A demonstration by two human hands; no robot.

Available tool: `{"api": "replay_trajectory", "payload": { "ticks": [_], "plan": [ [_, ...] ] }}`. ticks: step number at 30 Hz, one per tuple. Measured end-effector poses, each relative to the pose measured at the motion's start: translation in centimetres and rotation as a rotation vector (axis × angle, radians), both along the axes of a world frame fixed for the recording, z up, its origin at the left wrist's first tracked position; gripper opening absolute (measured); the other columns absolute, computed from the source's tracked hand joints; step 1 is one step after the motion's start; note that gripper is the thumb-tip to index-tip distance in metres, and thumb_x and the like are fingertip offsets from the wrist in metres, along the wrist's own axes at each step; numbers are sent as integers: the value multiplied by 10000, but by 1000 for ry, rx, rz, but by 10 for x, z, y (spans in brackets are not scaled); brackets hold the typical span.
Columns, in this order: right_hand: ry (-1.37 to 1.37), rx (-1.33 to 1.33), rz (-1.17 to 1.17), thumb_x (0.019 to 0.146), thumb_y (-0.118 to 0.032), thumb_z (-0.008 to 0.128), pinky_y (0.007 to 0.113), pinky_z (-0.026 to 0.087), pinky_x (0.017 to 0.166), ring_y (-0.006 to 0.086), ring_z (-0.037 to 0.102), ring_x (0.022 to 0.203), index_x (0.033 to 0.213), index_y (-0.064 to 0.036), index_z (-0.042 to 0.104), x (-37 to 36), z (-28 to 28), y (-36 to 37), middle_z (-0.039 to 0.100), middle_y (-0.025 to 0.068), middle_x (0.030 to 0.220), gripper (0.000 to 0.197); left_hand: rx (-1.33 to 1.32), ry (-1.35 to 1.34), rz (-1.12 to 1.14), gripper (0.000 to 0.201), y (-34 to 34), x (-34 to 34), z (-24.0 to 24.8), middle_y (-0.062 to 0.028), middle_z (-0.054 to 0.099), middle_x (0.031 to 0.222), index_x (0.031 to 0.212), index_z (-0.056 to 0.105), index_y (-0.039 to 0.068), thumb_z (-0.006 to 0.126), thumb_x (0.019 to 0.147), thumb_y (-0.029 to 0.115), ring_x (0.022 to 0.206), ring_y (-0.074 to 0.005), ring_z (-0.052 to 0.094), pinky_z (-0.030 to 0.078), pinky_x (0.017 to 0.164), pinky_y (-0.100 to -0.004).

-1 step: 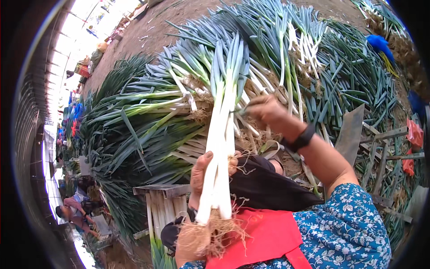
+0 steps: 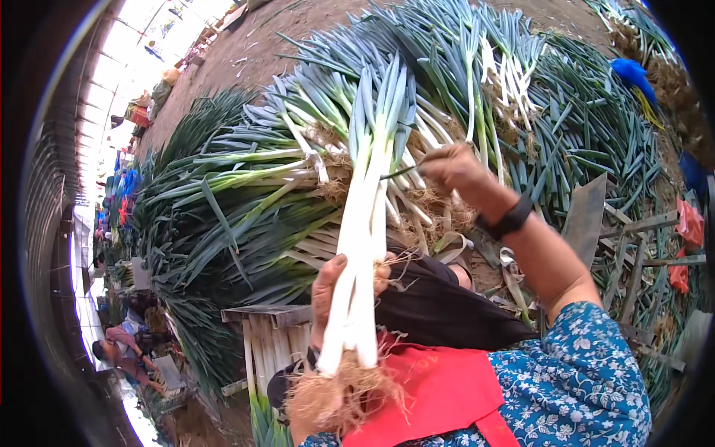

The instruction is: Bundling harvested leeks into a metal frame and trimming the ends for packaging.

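Observation:
A couple of long leeks point(image 2: 351, 253) with thick white stalks stand in front of me, leaves pointing away and shaggy roots point(image 2: 346, 395) toward my lap. My left hand point(image 2: 325, 292) is closed around their lower white part; the stalks hide some of its fingers. My right hand point(image 2: 453, 170) is closed, just right of the stalks. From its fingers a thin dark strip point(image 2: 398, 173) reaches to the upper stalks; what it is exactly I cannot make out. Behind the held leeks lies a heap of leeks point(image 2: 313, 112), roots and leaves in layers.
Beside my left knee stands a small bench point(image 2: 275, 316) with white stalks below it. A wooden frame point(image 2: 633, 238) and a metal plate point(image 2: 582, 220) are at the right. Dark green leeks point(image 2: 588, 127) cover the ground there. Another person point(image 2: 123, 350) sits far left.
My right hand has shifted slightly to the right, and the dark strip shows more clearly. The held leeks' root ends and my left hand have moved a little to the left.

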State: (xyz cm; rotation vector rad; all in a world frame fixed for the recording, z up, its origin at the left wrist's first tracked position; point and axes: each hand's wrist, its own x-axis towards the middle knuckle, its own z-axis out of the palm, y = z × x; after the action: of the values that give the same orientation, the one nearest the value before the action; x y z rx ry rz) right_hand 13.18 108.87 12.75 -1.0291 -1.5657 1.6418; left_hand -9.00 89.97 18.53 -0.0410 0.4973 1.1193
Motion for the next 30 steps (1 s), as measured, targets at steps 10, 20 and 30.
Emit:
{"api": "replay_trajectory", "payload": {
  "ticks": [10,20,30],
  "plan": [
    [-1356,488,-169,930,-225,593,409,502,934,291,602,1106,1341,-35,447,94,-4,74,544,214,1314,476,-33,-43,-38,896,-50,-53,16,-297,513,1035,1333,191,-244,617,897,412,760,-262,613,590,559,-269],
    [7,117,284,935,-54,503,257,481,574,125,573,679,1118,15,633,-66,-40,12,667,63,901,235,-43,-4,21,820,-63,-41,23,-309,522,1032,1320,215,-250,629,886,310,787,-341,677,619,619,-300],
    [-878,226,150,907,-220,617,422,539,858,305,610,1087,1324,40,433,71,-30,58,585,230,1196,525,-43,43,63,841,-88,-57,13,-346,498,1040,1384,139,-182,620,877,286,808,-292,645,615,643,-298]
  ]
}}
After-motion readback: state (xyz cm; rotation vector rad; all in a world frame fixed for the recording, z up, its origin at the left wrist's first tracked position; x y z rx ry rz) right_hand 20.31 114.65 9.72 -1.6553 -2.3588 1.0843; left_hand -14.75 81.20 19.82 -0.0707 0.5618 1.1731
